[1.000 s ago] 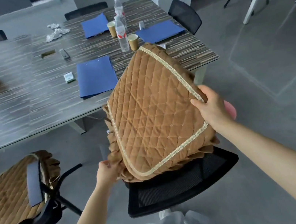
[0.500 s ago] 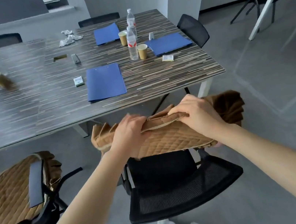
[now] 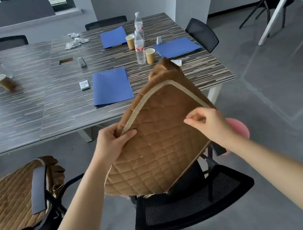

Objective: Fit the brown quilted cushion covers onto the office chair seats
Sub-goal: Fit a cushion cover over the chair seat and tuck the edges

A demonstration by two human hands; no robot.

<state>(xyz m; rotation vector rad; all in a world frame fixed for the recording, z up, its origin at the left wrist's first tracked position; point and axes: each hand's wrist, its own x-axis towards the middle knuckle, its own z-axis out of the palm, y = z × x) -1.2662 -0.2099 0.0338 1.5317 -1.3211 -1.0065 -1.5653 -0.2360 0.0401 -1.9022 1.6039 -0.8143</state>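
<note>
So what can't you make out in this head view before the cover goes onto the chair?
- Seat of the black mesh chair: hidden behind the brown quilted cover.
- Right hand: whether its fingers grip the cover, unclear.
- Cover's underside and opening: facing away.
- Small box label: too small.

There is only 1 view, a wide-angle camera worn on the person's head. It looks forward and steeply down, from standing height, onto the black mesh office chair [image 3: 195,204] directly below the lens. Just above that chair, close to the lens, both forearms reach into frame from the bottom edge. Beyond the chair, the long striped wood-grain meeting table [image 3: 63,106] fills the upper left. To the chair's right lies bare grey floor [image 3: 273,96]. Straight lines bow towards the frame edges.
</note>
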